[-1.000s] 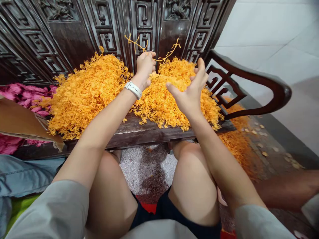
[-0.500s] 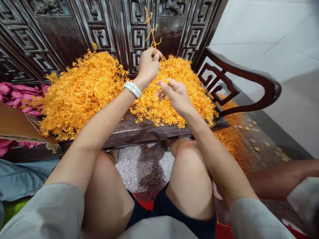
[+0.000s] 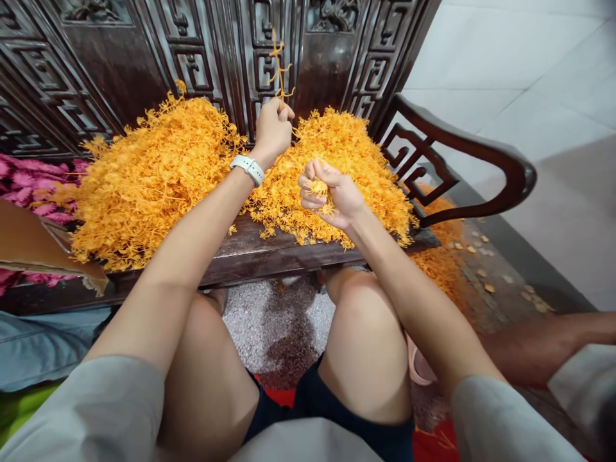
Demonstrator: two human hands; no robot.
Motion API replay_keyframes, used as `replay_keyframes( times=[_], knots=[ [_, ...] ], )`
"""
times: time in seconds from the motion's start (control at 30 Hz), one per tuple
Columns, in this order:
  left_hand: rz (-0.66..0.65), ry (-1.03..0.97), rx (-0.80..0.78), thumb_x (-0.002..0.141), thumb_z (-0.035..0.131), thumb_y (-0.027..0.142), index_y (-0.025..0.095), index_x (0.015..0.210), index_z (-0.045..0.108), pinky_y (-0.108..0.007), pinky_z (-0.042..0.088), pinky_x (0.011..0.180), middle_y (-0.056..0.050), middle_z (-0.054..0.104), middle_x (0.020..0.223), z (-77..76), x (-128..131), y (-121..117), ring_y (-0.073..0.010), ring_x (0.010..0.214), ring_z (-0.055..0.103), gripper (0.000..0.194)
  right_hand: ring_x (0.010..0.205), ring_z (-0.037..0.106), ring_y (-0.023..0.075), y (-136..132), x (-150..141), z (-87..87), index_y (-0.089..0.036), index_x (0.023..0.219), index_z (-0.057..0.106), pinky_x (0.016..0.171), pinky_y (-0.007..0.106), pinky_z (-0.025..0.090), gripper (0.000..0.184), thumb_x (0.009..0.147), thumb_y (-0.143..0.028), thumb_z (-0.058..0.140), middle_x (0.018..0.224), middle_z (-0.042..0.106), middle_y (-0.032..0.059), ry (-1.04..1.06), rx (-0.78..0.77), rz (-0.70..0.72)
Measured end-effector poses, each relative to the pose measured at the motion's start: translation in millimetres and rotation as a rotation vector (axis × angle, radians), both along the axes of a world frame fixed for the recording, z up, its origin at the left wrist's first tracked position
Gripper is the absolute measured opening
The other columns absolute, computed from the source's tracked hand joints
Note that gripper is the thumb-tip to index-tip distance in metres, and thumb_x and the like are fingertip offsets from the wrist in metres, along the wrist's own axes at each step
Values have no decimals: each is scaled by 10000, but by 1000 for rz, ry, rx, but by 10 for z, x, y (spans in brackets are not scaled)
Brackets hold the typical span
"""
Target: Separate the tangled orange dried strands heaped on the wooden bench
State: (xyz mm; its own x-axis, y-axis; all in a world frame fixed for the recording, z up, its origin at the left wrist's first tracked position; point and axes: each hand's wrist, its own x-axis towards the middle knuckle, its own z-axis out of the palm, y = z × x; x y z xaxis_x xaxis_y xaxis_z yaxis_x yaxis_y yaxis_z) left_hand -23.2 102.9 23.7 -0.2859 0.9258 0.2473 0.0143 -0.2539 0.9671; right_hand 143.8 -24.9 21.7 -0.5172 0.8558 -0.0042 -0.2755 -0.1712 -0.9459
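My left hand (image 3: 273, 131), with a pale watch strap (image 3: 248, 168) at the wrist, is closed on a thin orange stem (image 3: 278, 64) that has short bare side twigs and points upward. Lower and to the right, my right hand (image 3: 344, 199) has its fingers curled round a few small orange flowers (image 3: 319, 187), which show in the palm. Both hands are over the right-hand heap of orange flowers (image 3: 356, 147). A larger heap of orange flowers (image 3: 154, 186) lies to the left. The two heaps rest on a dark wooden bench (image 3: 269, 247).
Behind the heaps rises the carved bench back (image 3: 144, 64); a curved armrest (image 3: 500, 199) closes the right end. Pink flowers (image 3: 41, 186) and a cardboard piece (image 3: 48, 247) are at the left. Orange bits (image 3: 447, 276) litter the floor. Another person's arm (image 3: 539, 346) reaches in at right.
My left hand has moved left and slightly down with the stem, away from my right hand. My right hand has turned and curled its fingers, so the flowers in its palm now show.
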Motion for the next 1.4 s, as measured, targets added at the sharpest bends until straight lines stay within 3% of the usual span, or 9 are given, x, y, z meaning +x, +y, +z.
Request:
replay_keyframes(
  times=[0.1,0.27,0.4,0.57,0.93,1.03,1.17,1.33,1.4],
  knots=[
    [160,208,185,914,716,146,291,688,538,-391,466,877,-68,672,910,-15,-37,36,-291,1034,624,322,499,266,71,-13,-81,-2,-245,866,475,467,231,310,362,1014,-460,727,721,503,-63,62,-63,28],
    [201,376,221,1004,528,70,286,782,468,-376,407,934,-55,659,909,-26,-67,117,-231,963,571,316,524,303,85,-82,-145,14,-243,887,490,475,228,318,274,1042,-393,658,746,513,-50,117,-101,3],
    [287,374,158,1030,510,74,301,797,418,-382,399,904,-47,620,873,-92,-253,191,-239,924,558,338,552,333,83,-241,-146,62,-231,847,475,472,223,317,285,1064,-356,609,814,526,-16,101,-96,50],
    [290,438,218,1045,469,25,295,799,422,-356,367,873,-19,584,857,-89,-459,202,-198,847,496,368,530,178,73,-371,-151,84,-224,794,432,423,219,216,351,1073,-346,607,772,417,-33,55,-70,52],
    [319,344,212,1033,540,71,292,793,411,-359,398,890,-40,615,867,11,-363,123,-214,917,550,352,521,96,77,-577,-253,102,-225,752,487,444,240,113,366,1009,-378,698,636,270,-82,-31,59,96],
    [312,263,185,957,673,214,311,814,446,-402,435,888,-75,665,941,-9,-536,32,-283,1031,618,285,502,191,82,-882,-306,122,-225,758,524,459,250,181,395,1021,-454,710,610,334,-80,-46,110,293],
    [404,173,105,820,807,307,301,796,443,-436,459,900,-101,675,976,-122,-1022,-51,-325,1130,645,365,705,523,123,-1184,-344,173,-190,817,632,670,274,438,383,992,-492,789,759,595,-12,-135,260,832],
    [523,205,126,890,723,457,291,804,477,-460,444,950,-101,682,1009,-152,-1378,-22,-327,1195,618,309,766,625,132,-672,-95,243,-151,933,725,732,262,502,328,969,-462,825,859,709,41,-359,267,1344],
    [536,247,128,997,627,415,271,810,507,-436,422,918,-68,662,959,-91,-1365,-21,-282,1136,600,265,659,584,125,-338,65,256,-176,923,703,618,255,489,390,893,-529,866,821,701,35,-299,143,1185]
  ],
)
